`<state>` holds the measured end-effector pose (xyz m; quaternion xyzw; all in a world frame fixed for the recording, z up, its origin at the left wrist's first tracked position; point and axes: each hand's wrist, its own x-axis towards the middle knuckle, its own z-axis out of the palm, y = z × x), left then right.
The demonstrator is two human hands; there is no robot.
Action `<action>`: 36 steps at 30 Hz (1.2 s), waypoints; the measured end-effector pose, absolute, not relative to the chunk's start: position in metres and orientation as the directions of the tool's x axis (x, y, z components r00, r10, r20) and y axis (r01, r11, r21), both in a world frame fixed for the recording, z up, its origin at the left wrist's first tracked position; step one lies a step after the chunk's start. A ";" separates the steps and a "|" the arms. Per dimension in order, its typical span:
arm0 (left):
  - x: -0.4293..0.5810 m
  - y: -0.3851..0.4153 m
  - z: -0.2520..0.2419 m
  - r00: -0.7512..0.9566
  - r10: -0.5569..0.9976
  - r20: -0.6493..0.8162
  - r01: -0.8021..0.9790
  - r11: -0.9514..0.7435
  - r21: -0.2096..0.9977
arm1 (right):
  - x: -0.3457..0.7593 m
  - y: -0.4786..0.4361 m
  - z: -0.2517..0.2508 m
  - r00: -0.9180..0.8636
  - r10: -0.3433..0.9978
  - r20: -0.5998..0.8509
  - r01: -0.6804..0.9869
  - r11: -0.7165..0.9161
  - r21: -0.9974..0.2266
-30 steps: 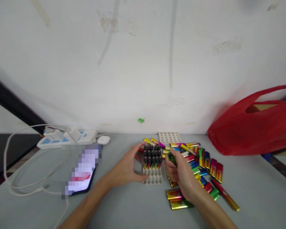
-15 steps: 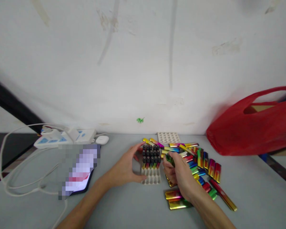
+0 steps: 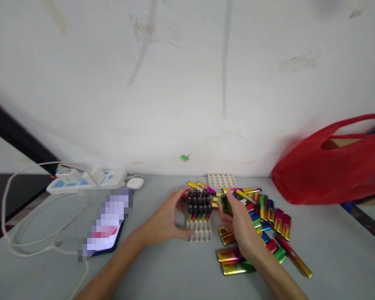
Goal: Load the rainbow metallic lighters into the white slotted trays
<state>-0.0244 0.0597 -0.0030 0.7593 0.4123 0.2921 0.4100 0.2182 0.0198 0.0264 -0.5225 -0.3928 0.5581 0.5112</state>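
My left hand (image 3: pixel 164 218) curves around the left side of a pale moulded tray (image 3: pixel 199 236), its thumb at the near end and its fingers at the far end. Rows of black-topped lighters (image 3: pixel 199 205) with shiny coloured lower bodies stand upright in the tray's far part; the near cups show bare. Just right of the tray, my right hand (image 3: pixel 236 218) is closed around a dark green shiny lighter (image 3: pixel 226 205), partly covered by the fingers. Many flat metallic coloured pieces (image 3: pixel 281 223) lie loose around and beyond that hand.
A second pale tray (image 3: pixel 222 180) lies by the wall. At the right stands a red bag (image 3: pixel 325 175). To the left are a phone (image 3: pixel 108 227) with a partly blurred screen, a white power strip (image 3: pixel 112 179), a small white case (image 3: pixel 135 183) and looping white cables (image 3: pixel 11 237).
My right hand has shifted slightly to the right, away from the tray, and the dark green lighter in it has tilted more upright. My left hand stays at the tray.
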 end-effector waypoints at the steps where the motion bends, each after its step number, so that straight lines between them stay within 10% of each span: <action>1: -0.024 0.060 -0.003 0.489 0.866 0.104 0.389 -0.323 0.863 | 0.218 0.019 0.027 0.117 0.984 -0.137 -0.163 -0.117 -0.980; 15: -0.025 0.059 -0.005 0.485 0.867 0.117 0.363 -0.321 0.875 | 0.222 0.002 0.041 -0.060 0.791 0.609 0.417 0.574 -0.705; 36: -0.024 0.059 -0.002 0.545 0.827 0.143 0.288 -0.344 0.894 | 0.212 -0.001 0.022 -0.469 0.709 0.526 0.436 0.704 -0.561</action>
